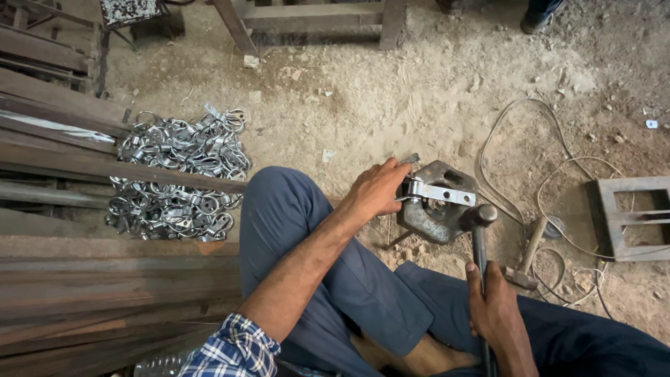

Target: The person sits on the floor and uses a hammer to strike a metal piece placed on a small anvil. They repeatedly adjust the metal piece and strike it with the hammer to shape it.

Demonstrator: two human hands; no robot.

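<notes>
My left hand (377,187) grips a shiny metal strap piece (436,192) and holds it flat on a heavy, dark steel block (433,216) that sits on the dirt floor. My right hand (497,314) is closed round the dark handle of a hammer (479,230), whose head rests at the block's right edge, beside the strap's end. I sit with my knees in blue trousers on either side of the block.
A heap of shiny metal rings and clamps (178,174) lies at the left, partly under long rusty steel bars (105,279). A second hammer (527,255) and a loose cable (544,174) lie right of the block. A metal frame (628,216) sits far right. Another person's shoe (537,17) shows at top.
</notes>
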